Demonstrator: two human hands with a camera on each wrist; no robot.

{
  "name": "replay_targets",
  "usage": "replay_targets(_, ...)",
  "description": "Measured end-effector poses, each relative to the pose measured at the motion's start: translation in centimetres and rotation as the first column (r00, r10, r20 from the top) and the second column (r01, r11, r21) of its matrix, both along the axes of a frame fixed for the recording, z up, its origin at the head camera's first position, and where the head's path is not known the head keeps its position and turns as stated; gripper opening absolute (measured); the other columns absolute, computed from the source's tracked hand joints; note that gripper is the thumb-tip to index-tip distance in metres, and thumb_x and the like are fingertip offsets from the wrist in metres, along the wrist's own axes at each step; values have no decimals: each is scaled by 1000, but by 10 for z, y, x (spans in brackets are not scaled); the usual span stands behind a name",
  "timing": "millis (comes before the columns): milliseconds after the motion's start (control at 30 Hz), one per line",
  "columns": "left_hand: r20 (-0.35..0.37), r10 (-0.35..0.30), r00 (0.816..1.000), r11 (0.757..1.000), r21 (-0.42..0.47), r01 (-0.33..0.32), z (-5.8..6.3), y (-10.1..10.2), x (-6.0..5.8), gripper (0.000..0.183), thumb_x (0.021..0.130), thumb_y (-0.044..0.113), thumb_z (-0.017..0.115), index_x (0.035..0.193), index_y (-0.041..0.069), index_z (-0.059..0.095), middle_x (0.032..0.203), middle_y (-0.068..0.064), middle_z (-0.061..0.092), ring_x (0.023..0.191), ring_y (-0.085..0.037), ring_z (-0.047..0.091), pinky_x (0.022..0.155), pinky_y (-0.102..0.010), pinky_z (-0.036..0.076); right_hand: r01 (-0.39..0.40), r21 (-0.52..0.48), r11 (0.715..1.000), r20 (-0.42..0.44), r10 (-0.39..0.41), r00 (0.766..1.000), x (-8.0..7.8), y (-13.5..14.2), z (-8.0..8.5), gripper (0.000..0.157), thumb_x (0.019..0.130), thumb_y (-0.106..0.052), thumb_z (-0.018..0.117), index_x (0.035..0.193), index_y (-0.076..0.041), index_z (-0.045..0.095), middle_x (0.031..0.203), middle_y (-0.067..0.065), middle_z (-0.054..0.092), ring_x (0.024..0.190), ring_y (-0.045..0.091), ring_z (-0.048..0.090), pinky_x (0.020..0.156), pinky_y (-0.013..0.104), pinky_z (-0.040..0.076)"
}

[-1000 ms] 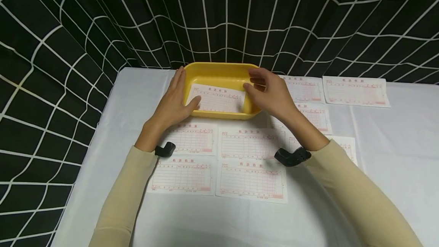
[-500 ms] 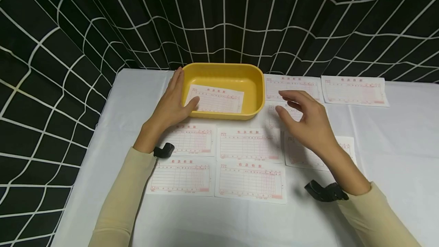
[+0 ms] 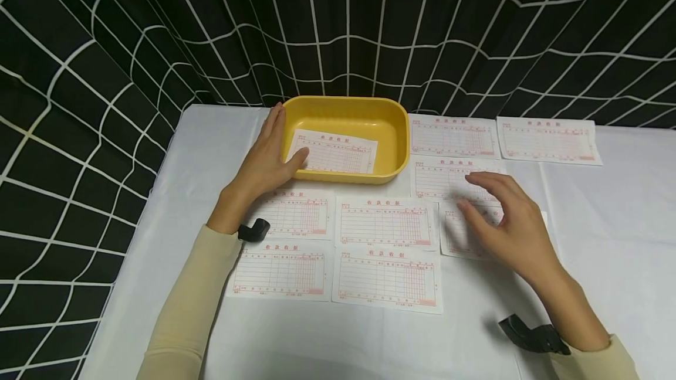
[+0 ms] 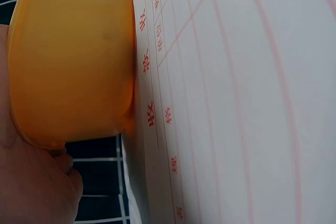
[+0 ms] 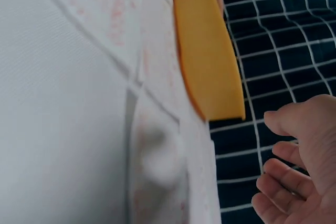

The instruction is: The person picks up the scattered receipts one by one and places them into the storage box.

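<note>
A yellow plastic basin [image 3: 343,178] stands at the back of the table with one printed paper slip [image 3: 334,151] lying inside. My left hand [image 3: 262,160] holds the basin's left end, fingers along the outer wall and thumb over the near rim. In the left wrist view, fingers of that hand [image 4: 37,182] wrap the end of the basin [image 4: 73,61]. My right hand [image 3: 514,227] hovers over a slip [image 3: 459,227] to the right, fingers loosely bent and thumb apart. Nothing lies between its fingers in the right wrist view, where the hand [image 5: 310,156] shows at the right.
Several more red-printed slips lie flat on the white tablecloth [image 3: 338,339], in front of the basin and to its right. One slip [image 3: 549,141] is farthest right. A black curtain with a white grid [image 3: 338,22] rises behind the table and along its left.
My right hand has left the basin's right end and moved right and toward me, over the slips. The left hand and the basin have stayed in place.
</note>
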State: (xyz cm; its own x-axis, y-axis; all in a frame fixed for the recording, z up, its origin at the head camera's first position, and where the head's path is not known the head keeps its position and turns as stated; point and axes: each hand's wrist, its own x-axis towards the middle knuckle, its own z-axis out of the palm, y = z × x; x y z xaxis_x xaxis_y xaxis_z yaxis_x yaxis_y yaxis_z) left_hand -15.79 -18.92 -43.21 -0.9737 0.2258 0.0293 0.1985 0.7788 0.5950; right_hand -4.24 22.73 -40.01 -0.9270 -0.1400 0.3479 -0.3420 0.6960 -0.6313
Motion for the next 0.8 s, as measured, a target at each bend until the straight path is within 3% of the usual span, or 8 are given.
replay_targets(200,0,1,1000,1000,-2,-1,-1,-1,0,99,99,51,57,171,9,4,181,-5,0,168,-27,14,134,-51,24,39,15,999,18,-39,999,13,18,-12,46,85,-2,83,129,-4,71,130,15,69,126,-22,43,104,0,27)
replay_targets(300,-2,0,1000,1000,0,0,-1,-1,0,99,99,50,57,171,9,4,181,-5,0,167,-27,15,134,-51,24,66,30,997,32,-67,997,20,31,-19,48,84,-3,85,130,-5,70,131,16,68,127,-19,44,103,-1,25)
replay_targets(367,-4,-1,1000,1000,1,1,-1,-1,0,98,100,50,57,171,9,4,181,-5,0,167,-27,15,134,-50,24,83,49,995,44,-85,995,23,40,-24,49,84,-4,85,131,-5,70,132,17,67,129,-7,51,103,-1,24)
replay_targets(500,-5,-4,1000,1000,0,4,-1,-1,-1,98,100,50,57,171,8,5,181,-6,1,167,-27,15,134,-50,24,101,110,989,94,-111,989,30,57,-34,53,86,-7,85,136,-4,66,137,21,64,131,32,58,112,1,21)
replay_targets(567,-5,-5,1000,1000,-2,5,-1,-1,-1,98,100,50,57,171,7,5,181,-6,1,167,-26,15,134,-49,24,102,140,985,126,-120,985,33,64,-37,57,88,-9,84,140,-2,63,140,24,61,131,47,55,122,10,23)
replay_targets(633,-5,-6,1000,1000,-4,6,-1,-1,-2,98,100,50,57,171,7,5,181,-6,1,167,-26,15,134,-49,24,104,152,983,147,-127,981,35,71,-41,60,87,-9,85,142,-2,61,143,25,59,134,50,52,126,14,21)
replay_targets(800,-7,-10,1000,1000,-5,10,-1,-2,-2,98,100,51,57,171,8,4,181,-6,1,167,-26,15,134,-49,24,104,155,983,164,-129,978,39,81,-49,68,84,-11,87,145,-1,58,147,28,56,137,54,48,132,35,26)
